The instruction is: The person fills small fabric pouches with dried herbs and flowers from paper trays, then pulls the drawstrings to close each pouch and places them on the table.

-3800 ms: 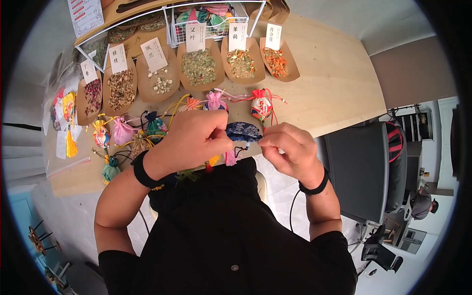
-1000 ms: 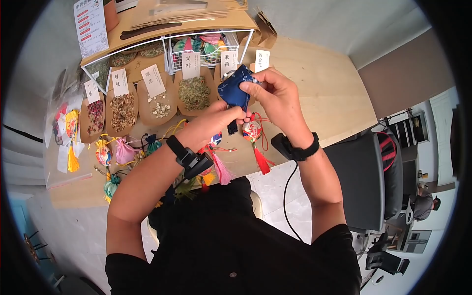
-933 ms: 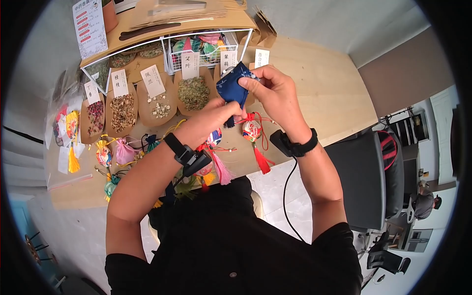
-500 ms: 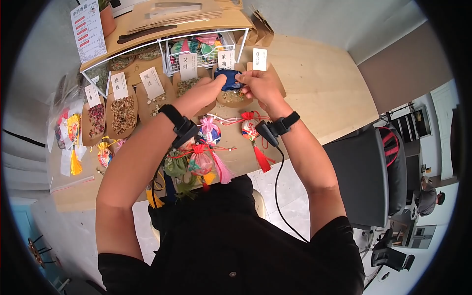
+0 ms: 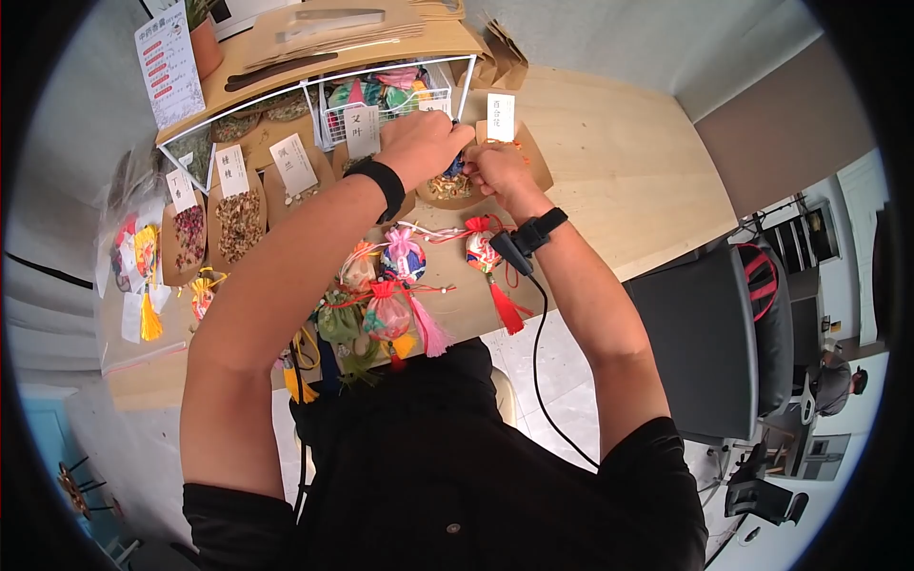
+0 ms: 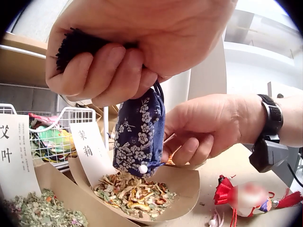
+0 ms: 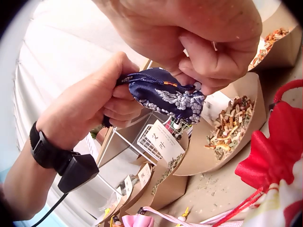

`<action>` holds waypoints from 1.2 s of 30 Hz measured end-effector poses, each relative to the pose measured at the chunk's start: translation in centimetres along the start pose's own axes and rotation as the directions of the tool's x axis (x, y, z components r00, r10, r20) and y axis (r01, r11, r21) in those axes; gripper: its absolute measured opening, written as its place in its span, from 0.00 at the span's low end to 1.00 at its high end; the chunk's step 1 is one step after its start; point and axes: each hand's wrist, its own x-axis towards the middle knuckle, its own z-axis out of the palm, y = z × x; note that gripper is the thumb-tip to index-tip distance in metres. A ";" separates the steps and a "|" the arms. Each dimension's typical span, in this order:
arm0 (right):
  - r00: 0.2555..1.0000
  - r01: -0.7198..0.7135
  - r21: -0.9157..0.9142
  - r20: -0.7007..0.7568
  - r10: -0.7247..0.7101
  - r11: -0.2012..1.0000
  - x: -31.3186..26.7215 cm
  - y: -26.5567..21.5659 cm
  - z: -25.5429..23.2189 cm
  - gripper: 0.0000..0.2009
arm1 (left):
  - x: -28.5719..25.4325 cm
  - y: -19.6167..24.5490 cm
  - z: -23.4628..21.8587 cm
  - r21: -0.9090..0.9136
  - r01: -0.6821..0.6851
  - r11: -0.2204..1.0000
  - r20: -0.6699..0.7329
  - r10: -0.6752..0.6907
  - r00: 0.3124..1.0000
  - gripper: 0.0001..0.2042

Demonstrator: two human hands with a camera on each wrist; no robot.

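Note:
A navy drawstring pouch (image 6: 139, 132) with white flower print hangs mouth down over a brown paper tray (image 6: 189, 187) of dried herbs (image 6: 137, 195). My left hand (image 5: 424, 147) grips the pouch's upper end from above, fingers curled round its dark tassel (image 6: 78, 49). Low at the pouch's mouth, near a white bead (image 6: 143, 168), my right hand (image 5: 502, 173) pinches the edge between thumb and fingers. The right wrist view shows the pouch's blue cord (image 7: 149, 78) along its side. In the head view my hands mostly cover the pouch.
Trays of other herbs stand to the left, with another tray (image 5: 538, 167) at right. Behind is a white wire basket (image 5: 345, 124) of pouches under a wooden shelf (image 5: 381, 43). Finished tasselled sachets (image 5: 405, 257) lie in front, and a red-topped sachet (image 5: 481, 243) is close below my right arm.
The pouch has gone from in front of my body forward to the tray. Over the last half second my left hand has turned over, and the pouch now hangs mouth down.

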 end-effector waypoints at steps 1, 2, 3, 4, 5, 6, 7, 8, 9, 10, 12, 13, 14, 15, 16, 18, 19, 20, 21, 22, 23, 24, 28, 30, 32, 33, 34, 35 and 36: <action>1.000 0.012 -0.003 -0.003 -0.012 1.000 0.1 0.2 0.0 0.07 | 0.2 0.2 0.1 0.021 -0.001 1.000 -0.007 0.001 1.000 0.27; 1.000 0.023 -0.007 -0.004 -0.023 1.000 0.2 0.4 0.0 0.07 | 0.3 0.3 0.1 0.021 -0.012 1.000 -0.019 0.012 1.000 0.26; 1.000 0.023 -0.013 -0.015 -0.023 1.000 0.2 0.4 0.0 0.07 | 0.4 0.4 0.0 0.021 -0.021 1.000 -0.031 0.022 0.999 0.26; 0.999 0.026 -0.017 -0.025 -0.027 1.000 0.3 0.3 0.1 0.07 | 0.5 0.4 -0.2 0.025 -0.031 0.999 -0.046 0.032 0.998 0.26; 0.999 0.028 -0.021 -0.037 -0.029 0.999 0.3 0.3 0.2 0.06 | 0.7 0.0 0.2 0.010 -0.015 1.000 -0.027 0.015 1.000 0.26; 0.999 0.029 -0.025 -0.026 -0.030 0.999 0.2 0.4 0.2 0.07 | 0.6 -0.6 0.7 -0.010 0.010 1.000 -0.009 -0.010 1.000 0.27; 0.999 0.035 -0.027 -0.015 -0.035 0.999 0.0 0.3 0.0 0.07 | 0.8 -1.1 1.1 -0.026 0.032 0.999 0.006 -0.032 0.999 0.28; 0.999 0.044 -0.020 -0.009 -0.044 0.999 0.1 0.1 -0.1 0.07 | 1.3 -1.7 1.3 -0.013 0.021 1.000 0.003 -0.021 1.000 0.28; 0.999 0.036 -0.006 -0.014 -0.036 0.999 0.2 0.0 0.0 0.07 | 1.2 -1.7 1.1 -0.002 0.010 1.000 0.005 -0.009 1.000 0.28; 1.000 0.023 0.000 -0.016 -0.023 1.000 0.0 0.1 0.0 0.08 | 0.8 -1.6 1.2 0.000 0.005 1.000 0.008 -0.005 1.000 0.28; 1.000 0.003 0.013 -0.008 -0.003 1.000 0.1 0.0 0.0 0.08 | 0.7 -1.3 0.4 -0.028 0.025 0.999 0.018 -0.024 1.000 0.28; 1.000 -0.005 0.030 -0.005 0.005 1.000 0.3 0.1 -0.1 0.08 | 0.9 -1.0 0.0 -0.037 0.027 0.999 0.025 -0.026 0.999 0.28; 1.000 -0.016 0.043 0.000 0.016 0.999 0.5 0.3 -0.1 0.09 | 1.0 -1.0 0.0 -0.053 0.029 0.998 0.048 -0.027 0.998 0.28; 1.000 -0.013 0.048 -0.005 0.014 0.999 0.5 0.4 -0.1 0.09 | 1.0 -1.1 0.0 -0.072 0.039 0.997 0.071 -0.034 0.997 0.29; 1.000 -0.010 0.053 -0.008 0.011 0.999 0.5 0.4 0.0 0.10 | 0.9 -1.2 -0.1 -0.090 0.050 0.995 0.092 -0.042 0.995 0.29; 1.000 -0.008 0.083 -0.019 0.009 0.997 0.8 0.4 0.0 0.11 | 1.2 -0.5 -0.1 -0.062 0.089 0.994 0.075 -0.084 0.994 0.29; 1.000 -0.011 0.096 -0.020 0.013 0.995 0.9 0.5 -0.1 0.11 | 1.2 -0.2 -0.1 -0.052 0.110 0.993 0.066 -0.106 0.992 0.30; 1.000 -0.014 0.105 -0.017 0.016 0.994 1.0 0.6 0.0 0.11 | 1.2 -0.3 0.3 -0.070 0.112 0.991 0.044 -0.109 0.993 0.30; 1.000 -0.015 0.104 -0.014 0.017 0.994 1.1 0.7 0.1 0.11 | 1.0 -0.5 0.8 -0.085 0.114 0.990 0.022 -0.113 0.993 0.31; 1.000 -0.015 0.110 -0.016 0.017 0.994 1.1 0.9 0.2 0.11 | 1.2 -0.6 1.1 -0.097 0.109 0.989 0.002 -0.109 0.994 0.31; 1.000 -0.013 0.117 -0.022 0.015 0.993 1.2 1.0 0.1 0.12 | 1.7 -0.8 1.3 -0.075 0.106 0.992 0.012 -0.106 0.994 0.31; 1.000 -0.015 0.134 -0.022 0.018 0.991 1.1 1.0 0.0 0.11 | 1.7 -0.6 1.3 -0.057 0.109 0.992 0.025 -0.108 0.994 0.32; 0.999 -0.014 0.142 -0.030 0.019 0.990 0.7 0.8 0.1 0.11 | 1.6 -0.8 0.6 -0.108 0.128 0.986 0.050 -0.123 0.991 0.33; 0.999 -0.012 0.126 -0.046 0.018 0.992 0.2 0.9 0.1 0.12 | 1.3 -0.8 0.6 -0.144 0.124 0.982 0.055 -0.118 0.992 0.34; 0.999 0.001 0.115 -0.050 0.005 0.993 0.1 0.5 0.2 0.12 | 1.5 -1.4 1.0 -0.172 0.123 0.977 0.033 -0.119 0.992 0.34; 0.998 0.012 0.122 -0.066 -0.004 0.992 0.3 0.3 0.2 0.12 | 1.8 -1.1 0.7 -0.155 0.119 0.981 0.041 -0.114 0.993 0.34; 0.997 0.016 0.125 -0.082 -0.005 0.992 0.2 0.4 0.2 0.12 | 1.6 -0.8 0.7 -0.143 0.120 0.982 0.054 -0.113 0.992 0.34; 0.996 0.017 0.122 -0.089 -0.006 0.992 0.1 0.5 0.4 0.12 | 1.0 -0.7 0.7 -0.134 0.130 0.982 0.064 -0.123 0.990 0.34; 0.997 0.017 0.071 -0.077 -0.012 0.997 0.1 0.5 0.7 0.12 | 0.8 -0.8 0.7 -0.146 0.126 0.981 0.040 -0.121 0.992 0.34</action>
